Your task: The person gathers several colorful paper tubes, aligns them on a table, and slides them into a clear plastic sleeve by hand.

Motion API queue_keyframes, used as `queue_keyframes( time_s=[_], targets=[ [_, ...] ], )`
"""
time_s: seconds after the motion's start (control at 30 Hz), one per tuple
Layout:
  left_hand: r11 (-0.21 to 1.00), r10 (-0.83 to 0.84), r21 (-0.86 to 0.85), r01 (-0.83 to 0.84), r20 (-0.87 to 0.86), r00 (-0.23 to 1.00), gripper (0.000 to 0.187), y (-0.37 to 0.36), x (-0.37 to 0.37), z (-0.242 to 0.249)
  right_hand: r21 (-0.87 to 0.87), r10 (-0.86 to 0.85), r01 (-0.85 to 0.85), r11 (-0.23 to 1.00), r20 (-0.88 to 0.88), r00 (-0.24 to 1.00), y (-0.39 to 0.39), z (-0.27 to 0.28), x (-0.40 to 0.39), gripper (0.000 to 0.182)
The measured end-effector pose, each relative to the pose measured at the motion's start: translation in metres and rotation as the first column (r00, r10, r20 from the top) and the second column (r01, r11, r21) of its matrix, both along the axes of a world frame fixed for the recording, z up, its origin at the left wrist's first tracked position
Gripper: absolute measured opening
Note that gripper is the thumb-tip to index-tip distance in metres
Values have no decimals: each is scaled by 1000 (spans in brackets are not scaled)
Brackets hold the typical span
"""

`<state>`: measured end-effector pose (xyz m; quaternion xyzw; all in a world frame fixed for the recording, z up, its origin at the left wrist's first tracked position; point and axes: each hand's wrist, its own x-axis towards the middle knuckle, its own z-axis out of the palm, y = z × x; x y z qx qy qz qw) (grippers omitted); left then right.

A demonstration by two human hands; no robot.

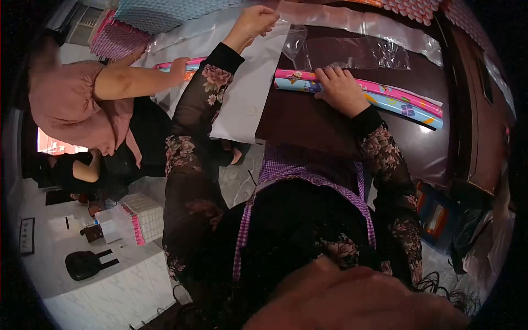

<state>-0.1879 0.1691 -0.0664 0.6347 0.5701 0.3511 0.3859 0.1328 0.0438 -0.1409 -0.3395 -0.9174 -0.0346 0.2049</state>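
Observation:
On the dark table, two rolls lie side by side, a pink patterned roll and a light blue patterned roll. My right hand rests over their left part, its fingers bent across the pink one. My left hand is raised above the white sheet, its fingers drawn together; what they hold, if anything, is too small to make out. Clear plastic bags lie flat behind the rolls.
At the left a co-worker in a pink top holds similar rolls over the sheet. Bubbly padded material lies along the far side. Another person sits farther back. A wire basket stands at the lower left.

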Motion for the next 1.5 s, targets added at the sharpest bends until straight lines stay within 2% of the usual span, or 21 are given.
queue_keyframes(
  time_s=[0.1,0.13,0.2,0.23,0.27,0.33,0.37,0.4,0.47,0.53,0.6,0.67,0.77,0.9,0.97,1.07,1.17,1.3,1.43,1.5],
  targets=[
    [1000,3,27,-3,10,1000,30,-25,38,27,-79,25,-24,997,11,1000,-1,3,1,60],
    [994,-65,99,48,180,981,24,-32,40,29,-59,21,-20,998,3,1000,-1,2,1,60],
    [998,-64,20,61,230,971,27,-34,44,34,-48,25,-24,999,0,1000,0,-1,2,60],
    [993,-90,-63,103,184,979,27,-29,36,34,-56,2,-2,998,3,1000,1,-3,2,60],
    [990,-107,-68,122,188,976,27,-28,37,38,-42,8,-8,999,-1,1000,2,-5,2,60],
    [996,-76,-61,67,-161,984,24,-31,38,42,-51,19,-20,998,-13,1000,2,-6,1,60],
    [996,-72,24,81,-272,959,23,-36,41,46,-53,13,-13,999,-10,1000,2,-7,3,60],
    [996,-74,23,83,-270,960,23,-35,44,43,-43,13,-14,999,-20,1000,2,-9,4,60],
    [971,0,214,103,-433,902,25,-36,45,40,-28,43,-44,999,-40,998,4,-9,-1,60],
    [968,16,229,103,-464,886,27,-44,52,47,-22,25,-26,999,-40,999,2,-8,1,61],
    [954,56,285,93,-473,879,29,-43,51,45,-12,49,-50,999,-35,998,2,-8,0,62],
    [972,26,221,85,-459,888,32,-44,55,49,-23,33,-33,999,-25,999,3,-8,1,60],
    [969,-13,219,112,-410,912,35,-49,58,53,9,36,-36,999,-11,999,3,-7,1,59],
    [986,-47,129,104,-389,920,32,-51,61,59,0,32,-32,999,-3,999,4,-8,1,59],
    [990,-126,45,130,-86,988,26,-53,62,59,9,37,-37,999,-11,999,4,-8,2,59],
    [985,-166,-46,166,3,986,22,-53,59,65,-29,29,-29,999,3,1000,4,-6,1,60],
    [990,-138,-17,139,38,990,21,-52,54,69,-74,21,-19,997,22,1000,3,-4,1,61],
    [985,-173,12,173,38,984,23,-24,23,51,-72,16,-15,997,9,1000,2,-2,1,62],
    [991,-112,50,122,-170,979,30,-7,15,44,-12,40,-40,999,-17,999,3,-6,2,59],
    [992,-94,58,109,-218,971,31,-6,12,42,-10,40,-41,999,-35,999,4,-7,1,59]
  ],
)
